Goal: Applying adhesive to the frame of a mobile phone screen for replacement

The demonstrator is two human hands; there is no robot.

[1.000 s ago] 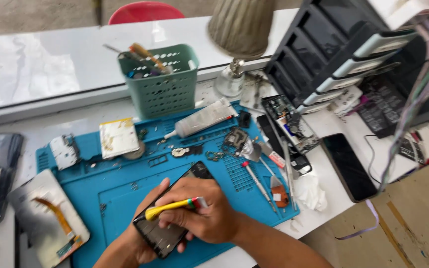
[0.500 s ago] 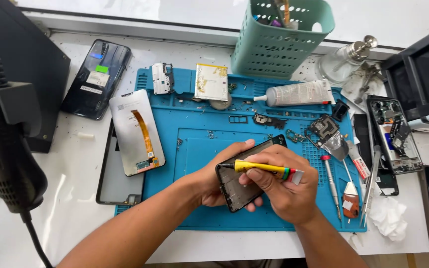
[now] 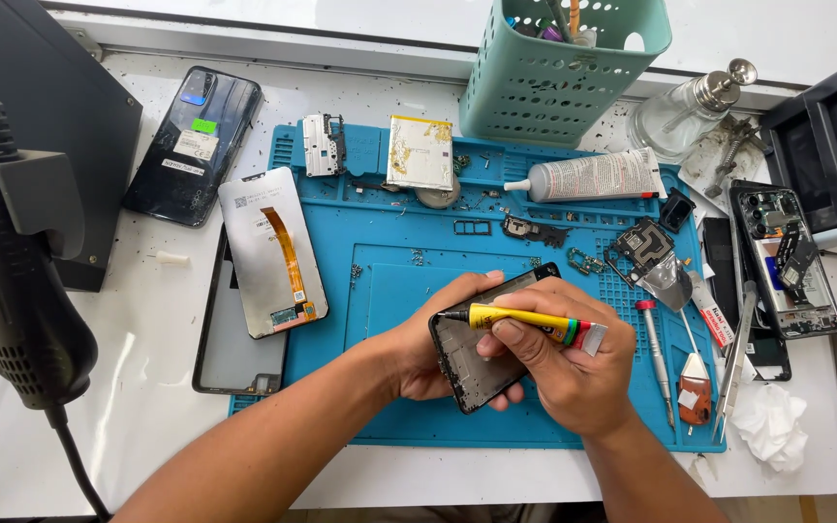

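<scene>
My left hand [image 3: 425,341] grips a dark phone frame [image 3: 477,360], open side up, just above the blue work mat [image 3: 399,232]. My right hand [image 3: 573,363] pinches a small yellow glue tube [image 3: 525,323]; its black nozzle touches the frame's upper left edge. My fingers cover the frame's right half. A detached display panel with an orange flex cable [image 3: 273,250] lies face down at the mat's left edge.
A black heat gun [image 3: 12,261] stands at far left beside a dark phone back cover [image 3: 194,145]. A teal basket [image 3: 562,73], a white tube [image 3: 593,177] and a glass dispenser bottle [image 3: 685,111] sit at the back. Screwdriver [image 3: 658,358], tweezers, small parts and an opened phone [image 3: 787,261] lie right.
The view swung from the right side of the bench to straight over the mat and came closer. The glue tube's nozzle has settled on the frame's left edge.
</scene>
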